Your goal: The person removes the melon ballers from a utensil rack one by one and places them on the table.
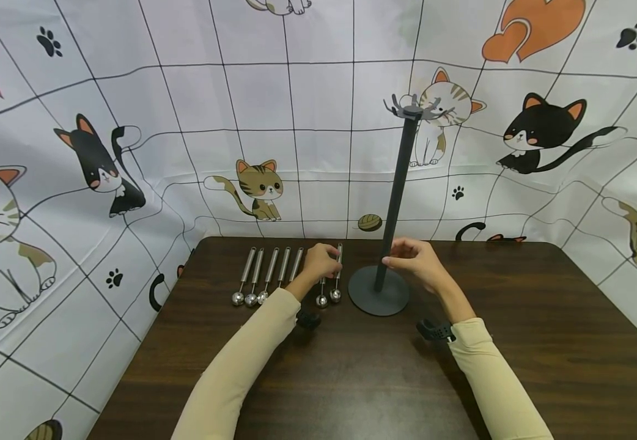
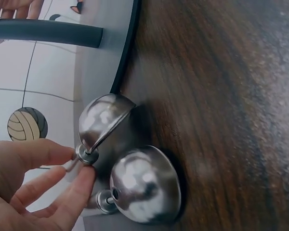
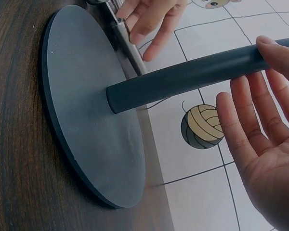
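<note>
In the head view a row of metal scoops [image 1: 255, 275] with small round bowls and tubular handles lies on the table. My left hand [image 1: 323, 263] is over the right end of the row. Its thumb and fingertips pinch the neck of the rightmost scoop [image 2: 105, 119], beside the stand's base. Another scoop [image 2: 147, 185] lies close by, its bowl rounded side up. My right hand [image 1: 416, 263] holds the post of a dark grey stand [image 1: 398, 189] low down, thumb on one side and fingertips on the other. Hooks [image 1: 412, 112] ring the stand's top.
The stand's round flat base [image 3: 91, 115] rests on the dark wooden table [image 1: 384, 379]. Behind the table's back edge hangs a white sheet [image 1: 324, 153] printed with cats and lines. Dark bands [image 1: 435, 330] circle both wrists.
</note>
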